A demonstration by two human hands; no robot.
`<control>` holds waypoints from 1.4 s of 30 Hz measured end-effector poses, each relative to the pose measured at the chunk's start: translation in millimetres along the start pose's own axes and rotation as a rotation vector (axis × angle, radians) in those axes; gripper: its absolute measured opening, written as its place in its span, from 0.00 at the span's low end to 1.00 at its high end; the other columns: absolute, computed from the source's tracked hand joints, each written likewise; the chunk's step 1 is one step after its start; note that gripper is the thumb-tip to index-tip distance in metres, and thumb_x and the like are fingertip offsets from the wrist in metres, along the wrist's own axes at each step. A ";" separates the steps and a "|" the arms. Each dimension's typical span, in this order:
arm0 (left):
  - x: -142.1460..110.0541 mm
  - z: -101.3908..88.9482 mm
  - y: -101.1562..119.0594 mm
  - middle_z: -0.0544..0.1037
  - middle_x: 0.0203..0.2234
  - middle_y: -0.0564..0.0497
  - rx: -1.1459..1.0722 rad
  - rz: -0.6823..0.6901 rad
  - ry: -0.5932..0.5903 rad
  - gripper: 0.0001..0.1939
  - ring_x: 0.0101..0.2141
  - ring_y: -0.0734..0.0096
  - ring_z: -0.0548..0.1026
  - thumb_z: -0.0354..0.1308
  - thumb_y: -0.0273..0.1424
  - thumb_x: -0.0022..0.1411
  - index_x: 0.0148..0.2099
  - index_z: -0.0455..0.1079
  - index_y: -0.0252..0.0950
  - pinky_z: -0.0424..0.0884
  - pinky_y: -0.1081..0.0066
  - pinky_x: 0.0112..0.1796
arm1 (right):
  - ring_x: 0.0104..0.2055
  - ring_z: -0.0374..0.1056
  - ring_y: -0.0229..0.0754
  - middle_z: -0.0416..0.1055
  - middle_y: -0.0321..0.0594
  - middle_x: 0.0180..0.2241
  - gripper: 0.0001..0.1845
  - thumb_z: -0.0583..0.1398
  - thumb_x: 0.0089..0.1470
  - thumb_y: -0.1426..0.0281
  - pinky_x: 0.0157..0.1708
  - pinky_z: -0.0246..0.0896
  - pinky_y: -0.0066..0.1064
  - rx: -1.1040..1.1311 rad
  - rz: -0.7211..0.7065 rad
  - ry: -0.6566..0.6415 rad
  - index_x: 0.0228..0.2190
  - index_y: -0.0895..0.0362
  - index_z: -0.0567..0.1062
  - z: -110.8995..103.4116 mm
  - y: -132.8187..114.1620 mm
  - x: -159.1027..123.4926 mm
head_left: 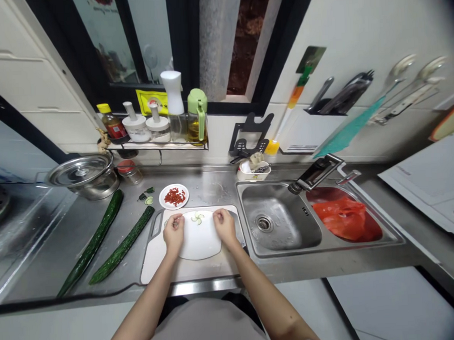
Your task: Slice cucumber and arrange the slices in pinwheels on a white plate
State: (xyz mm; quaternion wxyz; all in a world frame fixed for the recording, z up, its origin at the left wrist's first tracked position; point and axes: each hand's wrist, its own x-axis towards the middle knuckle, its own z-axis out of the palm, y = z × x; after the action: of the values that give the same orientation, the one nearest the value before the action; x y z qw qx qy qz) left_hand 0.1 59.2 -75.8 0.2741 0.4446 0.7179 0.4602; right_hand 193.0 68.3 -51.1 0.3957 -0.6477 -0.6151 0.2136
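Slices [198, 218] lie fanned near the far edge of the white plate [200, 244], between my left hand [174, 233] and right hand [224, 225], both pinched closed, on what I can't tell; a nudged rim could scatter them.

Two bare forearms reach forward from the bottom of the view and slant inward, the left forearm [148, 301] and the right forearm [264, 288] flanking a torso in a plain, pale grey top [207, 326]. The bare left hand [173, 235] is raised with its fingers curled and bunched toward the thumb, its wrist in line with the arm. The bare right hand [225, 226] roughly mirrors it, well apart and at nearly the same height, fingers bent and thumb turned inward; whether either fingertip grip pinches anything is too small to tell.
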 end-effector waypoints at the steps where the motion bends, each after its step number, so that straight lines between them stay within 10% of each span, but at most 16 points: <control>1: -6.6 -3.5 -2.9 0.73 0.26 0.52 -0.012 0.002 -0.009 0.19 0.26 0.71 0.69 0.53 0.43 0.56 0.43 0.74 0.37 0.65 0.73 0.30 | 0.33 0.64 0.40 0.69 0.38 0.28 0.11 0.52 0.55 0.67 0.35 0.56 0.28 0.018 0.001 0.009 0.27 0.56 0.72 -3.6 1.4 -8.2; 16: -41.3 -66.6 -37.5 0.77 0.38 0.46 0.545 0.003 -0.086 0.17 0.44 0.55 0.71 0.52 0.38 0.59 0.48 0.71 0.41 0.62 0.59 0.45 | 0.27 0.63 0.40 0.69 0.38 0.24 0.14 0.53 0.55 0.61 0.27 0.55 0.28 0.054 0.106 -0.059 0.26 0.55 0.72 -37.0 10.2 -106.6; 42: -28.4 -62.5 -38.6 0.79 0.34 0.47 0.453 -0.111 -0.043 0.12 0.40 0.54 0.74 0.52 0.41 0.59 0.39 0.71 0.40 0.60 0.53 0.46 | 0.25 0.64 0.41 0.70 0.37 0.22 0.12 0.54 0.52 0.61 0.25 0.57 0.28 0.128 0.151 -0.106 0.26 0.54 0.73 -39.8 7.4 -119.8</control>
State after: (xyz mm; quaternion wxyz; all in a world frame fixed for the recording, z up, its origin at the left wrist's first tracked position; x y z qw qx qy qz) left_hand -52.0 0.8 -84.5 0.2077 0.4644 0.8201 0.2620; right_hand 209.9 -56.9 -58.3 0.3861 -0.6532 -0.5698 0.3154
